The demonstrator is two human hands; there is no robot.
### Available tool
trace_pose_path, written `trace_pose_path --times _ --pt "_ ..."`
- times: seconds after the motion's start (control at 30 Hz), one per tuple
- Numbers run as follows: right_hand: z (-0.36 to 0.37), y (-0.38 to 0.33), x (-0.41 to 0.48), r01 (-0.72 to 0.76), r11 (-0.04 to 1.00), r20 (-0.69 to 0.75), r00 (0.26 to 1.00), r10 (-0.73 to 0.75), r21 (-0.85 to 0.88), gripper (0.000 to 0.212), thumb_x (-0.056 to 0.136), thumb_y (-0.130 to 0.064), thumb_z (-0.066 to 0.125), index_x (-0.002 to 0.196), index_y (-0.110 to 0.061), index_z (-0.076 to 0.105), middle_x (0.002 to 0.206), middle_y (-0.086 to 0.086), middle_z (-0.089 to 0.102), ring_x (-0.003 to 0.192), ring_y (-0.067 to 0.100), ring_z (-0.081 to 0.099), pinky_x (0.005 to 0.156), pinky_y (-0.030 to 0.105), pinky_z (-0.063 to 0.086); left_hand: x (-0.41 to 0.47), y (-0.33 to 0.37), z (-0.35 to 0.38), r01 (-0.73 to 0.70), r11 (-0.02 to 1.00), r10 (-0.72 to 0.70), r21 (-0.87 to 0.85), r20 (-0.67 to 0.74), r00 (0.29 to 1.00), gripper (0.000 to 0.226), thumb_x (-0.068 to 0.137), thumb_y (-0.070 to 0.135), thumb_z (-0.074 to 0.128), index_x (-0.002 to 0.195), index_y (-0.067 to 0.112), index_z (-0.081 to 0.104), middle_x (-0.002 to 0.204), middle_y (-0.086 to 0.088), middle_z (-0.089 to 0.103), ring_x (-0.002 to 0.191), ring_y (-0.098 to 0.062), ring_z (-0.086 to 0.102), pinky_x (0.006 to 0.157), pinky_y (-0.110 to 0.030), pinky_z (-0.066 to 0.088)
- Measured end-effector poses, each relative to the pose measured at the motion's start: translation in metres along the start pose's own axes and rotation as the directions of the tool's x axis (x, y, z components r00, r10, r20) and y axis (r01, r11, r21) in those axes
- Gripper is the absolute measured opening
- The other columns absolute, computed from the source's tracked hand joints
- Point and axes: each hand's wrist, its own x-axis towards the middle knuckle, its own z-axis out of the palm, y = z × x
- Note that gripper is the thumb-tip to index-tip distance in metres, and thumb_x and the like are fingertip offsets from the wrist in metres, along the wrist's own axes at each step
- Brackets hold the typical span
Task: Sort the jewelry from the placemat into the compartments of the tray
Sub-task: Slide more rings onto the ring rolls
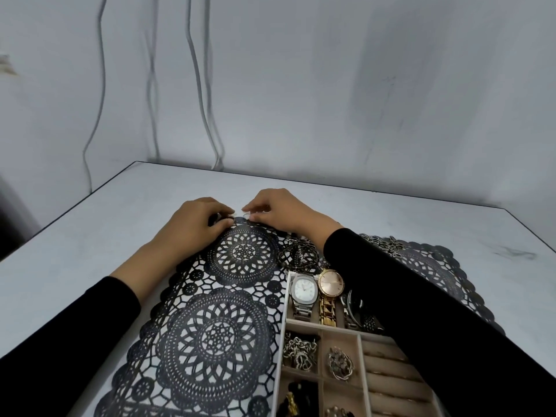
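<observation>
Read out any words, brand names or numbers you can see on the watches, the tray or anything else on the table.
No text can be read anywhere.
Silver watch: a small dark mark on the white dial, too small and blurred to read.
Rose-gold watch: dial shows no legible lettering or numerals.
Tray, black lace placemat and wall: no labels or signs.

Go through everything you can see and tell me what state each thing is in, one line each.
Left hand: at the placemat's far edge, fingers pinching a small ring.
Right hand: beside it, fingertips pinching something small, too small to tell.
Placemat: flat on the table, bracelets heaped on it.
Tray: on the placemat, partly filled.
Silver watch: face up in the tray's top compartment.
Gold watch: face up beside it.
Ring slots: partly hidden by the sleeve.
</observation>
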Motion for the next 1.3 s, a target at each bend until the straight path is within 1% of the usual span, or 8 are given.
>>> trace_pose_path --times 0.27,0.43,0.63,0.8,0.93,1.03,1.23,1.3 --pt "-0.005 -0.003 0.008 -0.005 0.998 0.086 0.996 0.011 -0.062 0.016 0.086 -0.017 0.067 0.102 -0.014 0.068 0.096 -0.002 0.058 0.097 0.017 0.057 0.087 0.029 0.045 0.01 0.003 -0.005 0.036 0.999 -0.037 0.017 0.061 0.997 0.009 0.085 0.025 0.072 0.093 0.026 0.075 0.092 0.005 0.065 0.084 -0.009 0.056 0.075 -0.024 0.036" --pt "-0.01 0.001 0.018 -0.063 0.996 0.195 0.978 0.073 -0.058 0.011 0.084 -0.016 0.069 0.094 -0.017 0.064 0.085 -0.008 0.059 0.089 0.013 0.058 0.089 0.033 0.049 0.018 0.003 -0.006 0.051 0.998 -0.054 0.029 0.118 0.992 0.008 0.084 0.022 0.074 0.091 0.022 0.072 0.094 0.002 0.062 0.09 -0.014 0.058 0.077 -0.023 0.037" --pt "-0.013 -0.001 0.026 -0.063 0.994 0.28 0.956 0.087 -0.094 0.012 0.086 -0.015 0.068 0.092 -0.017 0.058 0.084 -0.007 0.058 0.086 0.015 0.056 0.087 0.035 0.048 0.015 0.002 -0.006 -0.017 0.999 0.022 -0.04 0.105 0.994 0.013 0.084 0.014 0.072 0.097 0.018 0.069 0.095 0.002 0.063 0.09 -0.013 0.058 0.081 -0.024 0.046" --pt "-0.012 0.005 0.02 -0.056 0.998 0.217 0.975 0.056 -0.005 0.018 0.082 -0.013 0.071 0.086 -0.016 0.053 0.079 -0.005 0.056 0.077 0.014 0.053 0.078 0.034 0.048 0.011 -0.002 -0.006 -0.043 0.993 0.052 -0.109 0.086 0.995 0.016 0.083 0.016 0.074 0.091 0.028 0.065 0.088 0.003 0.065 0.085 -0.007 0.059 0.072 -0.008 0.041" --pt "-0.014 0.006 0.01 -0.055 0.993 0.17 0.985 0.037 0.1 0.016 0.078 -0.014 0.073 0.083 -0.016 0.058 0.076 -0.003 0.054 0.071 0.012 0.05 0.069 0.031 0.044 0.007 0.0 -0.007 -0.075 0.992 0.082 -0.098 0.069 0.994 0.015 0.085 0.016 0.073 0.093 0.027 0.069 0.084 0.003 0.064 0.083 -0.008 0.059 0.072 -0.01 0.042" --pt "-0.021 0.007 -0.003 -0.091 0.973 0.132 0.989 0.063 0.212 0.014 0.077 -0.013 0.075 0.083 -0.014 0.063 0.073 -0.001 0.056 0.067 0.012 0.052 0.064 0.028 0.044 0.004 0.004 -0.009 -0.078 0.993 0.085 -0.089 0.075 0.994 0.014 0.086 0.018 0.071 0.097 0.027 0.071 0.084 0.005 0.066 0.082 -0.001 0.058 0.071 -0.01 0.04" --pt "-0.031 0.004 -0.042 -0.142 0.896 0.018 0.989 0.148 0.421 0.009 0.081 -0.003 0.071 0.089 -0.003 0.066 0.074 0.006 0.064 0.063 0.017 0.062 0.062 0.028 0.052 -0.007 0.023 -0.01 0.078 0.97 -0.068 -0.232 0.051 0.996 0.012 0.084 0.023 0.073 0.093 0.032 0.071 0.082 0.012 0.071 0.081 0.001 0.062 0.07 -0.007 0.041" --pt "-0.032 0.005 -0.056 -0.151 0.857 -0.017 0.983 0.183 0.493 0.009 0.082 -0.002 0.069 0.09 -0.001 0.066 0.075 0.009 0.067 0.066 0.02 0.063 0.069 0.038 0.056 -0.011 0.032 -0.011 0.113 0.95 -0.11 -0.29 0.027 0.994 0.012 0.082 0.026 0.076 0.092 0.029 0.071 0.081 0.011 0.07 0.079 0.0 0.063 0.07 -0.011 0.041"
